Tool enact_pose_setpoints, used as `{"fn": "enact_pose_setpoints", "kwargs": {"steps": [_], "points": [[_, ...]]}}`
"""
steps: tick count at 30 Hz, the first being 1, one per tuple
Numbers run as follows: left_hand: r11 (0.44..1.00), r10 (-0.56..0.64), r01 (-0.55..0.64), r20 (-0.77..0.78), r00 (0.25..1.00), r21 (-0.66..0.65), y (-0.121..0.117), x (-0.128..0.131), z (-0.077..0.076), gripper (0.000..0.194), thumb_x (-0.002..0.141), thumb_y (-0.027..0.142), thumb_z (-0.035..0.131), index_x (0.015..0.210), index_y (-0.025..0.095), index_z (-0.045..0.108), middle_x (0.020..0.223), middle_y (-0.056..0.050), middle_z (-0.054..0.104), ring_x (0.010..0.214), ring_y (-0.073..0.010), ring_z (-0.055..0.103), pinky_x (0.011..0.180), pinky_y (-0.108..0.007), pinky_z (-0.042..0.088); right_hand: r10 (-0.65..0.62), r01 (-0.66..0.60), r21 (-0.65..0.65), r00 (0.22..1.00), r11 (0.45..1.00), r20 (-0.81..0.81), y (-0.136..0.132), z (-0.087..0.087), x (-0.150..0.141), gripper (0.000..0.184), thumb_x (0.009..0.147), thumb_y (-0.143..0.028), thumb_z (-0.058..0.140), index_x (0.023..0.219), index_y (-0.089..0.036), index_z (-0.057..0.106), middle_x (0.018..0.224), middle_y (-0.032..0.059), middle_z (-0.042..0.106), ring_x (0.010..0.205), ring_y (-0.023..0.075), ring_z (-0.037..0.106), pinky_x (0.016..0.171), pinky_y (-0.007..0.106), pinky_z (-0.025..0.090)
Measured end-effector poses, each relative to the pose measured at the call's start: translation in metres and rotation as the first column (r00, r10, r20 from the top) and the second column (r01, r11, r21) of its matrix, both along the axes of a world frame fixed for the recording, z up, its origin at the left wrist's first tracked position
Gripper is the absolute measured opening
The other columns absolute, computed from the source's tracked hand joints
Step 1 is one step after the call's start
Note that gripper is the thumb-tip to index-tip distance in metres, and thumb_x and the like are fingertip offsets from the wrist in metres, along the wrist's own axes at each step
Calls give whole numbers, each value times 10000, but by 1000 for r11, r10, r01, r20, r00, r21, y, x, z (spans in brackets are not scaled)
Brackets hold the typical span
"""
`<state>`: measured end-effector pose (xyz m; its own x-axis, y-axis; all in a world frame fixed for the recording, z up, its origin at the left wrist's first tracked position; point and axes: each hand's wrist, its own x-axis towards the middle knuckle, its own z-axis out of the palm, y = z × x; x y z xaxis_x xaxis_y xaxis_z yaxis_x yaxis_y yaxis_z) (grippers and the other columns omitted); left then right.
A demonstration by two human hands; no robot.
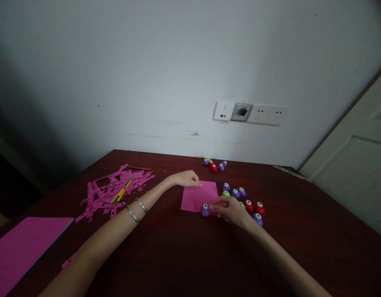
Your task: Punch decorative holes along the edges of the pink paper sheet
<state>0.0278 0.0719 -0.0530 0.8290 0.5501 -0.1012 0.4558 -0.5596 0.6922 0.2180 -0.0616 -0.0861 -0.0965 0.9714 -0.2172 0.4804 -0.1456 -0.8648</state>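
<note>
A square pink sheet of paper [207, 193] lies on the table in front of me. My left hand [186, 179] is closed at its upper left edge, fingertips pressed together over the paper; whatever they pinch is too small to make out. At the sheet's lower right corner, my right hand [230, 209] has thumb and fingers drawn together. What it grips, if anything, is hidden. A small purple craft punch [205, 210] with a white round top stands upright at the sheet's lower edge, just left of my right fingertips.
Several purple, red and green punches stand around my right hand, one a red punch [259, 208]. More punches [213, 168] cluster near the wall. At left lie punched pink scraps [99, 194] with a yellow utility knife [121, 191] on them, and a larger pink sheet [29, 243].
</note>
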Motion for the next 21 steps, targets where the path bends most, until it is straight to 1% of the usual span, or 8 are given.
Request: {"fn": "enact_pose_setpoints", "kwargs": {"steps": [2,3,5,7,10,12,16,21], "points": [[993,-5,-2,-62,998,-116,-3,0,1,439,741,553,524,644,131,597,567,5,524,486,-72,431,474,-211,300,38,-36,-62,999,997,26,5,4,0,319,713,-459,602,662,-147,556,451,-47,492,333,38,337,320,164,216],[986,-5,-11,-95,996,-164,-4,-1,1,444,742,561,519,665,133,607,570,2,530,466,-69,426,453,-208,289,60,-57,-103,998,993,29,8,5,0,359,725,-489,584,608,-154,530,432,-48,473,328,36,323,318,166,206],[971,-6,-30,-150,989,-239,-8,-1,2,455,738,576,519,684,136,621,568,-3,532,436,-61,407,419,-202,259,110,-102,-179,993,978,40,14,6,1,458,742,-555,540,515,-164,471,388,-51,420,319,33,282,319,176,184],[954,-4,-55,-194,981,-295,-11,-1,2,469,731,588,523,683,135,637,572,-11,537,432,-59,403,407,-199,244,154,-138,-217,986,966,58,19,7,1,508,748,-588,519,474,-167,447,370,-47,392,323,32,262,329,189,179],[931,10,-100,-250,968,-352,-17,0,0,488,718,609,528,680,141,663,566,-21,543,436,-64,402,405,-200,239,198,-174,-237,977,956,84,23,11,-2,506,747,-582,535,473,-163,462,381,-33,401,338,37,279,344,207,181],[916,-1,-109,-273,962,-385,-21,1,-2,502,704,629,530,686,150,680,552,-22,540,430,-67,391,406,-206,239,237,-207,-257,967,944,91,26,15,-5,502,749,-575,539,478,-159,468,393,-26,407,342,39,286,350,214,176],[885,-70,-61,-261,963,-462,-26,6,-6,520,674,658,543,691,162,700,542,-28,538,428,-76,383,411,-222,239,314,-261,-308,939,915,138,32,16,-9,492,765,-554,524,482,-157,456,406,-31,400,344,38,281,362,218,185],[864,-117,-49,-294,949,-502,-28,15,-15,451,624,619,624,652,175,697,525,-22,526,428,-75,361,410,-225,222,358,-261,-379,909,888,214,39,16,-10,466,769,-495,539,467,-152,447,398,-32,403,359,46,306,376,208,214]]}}
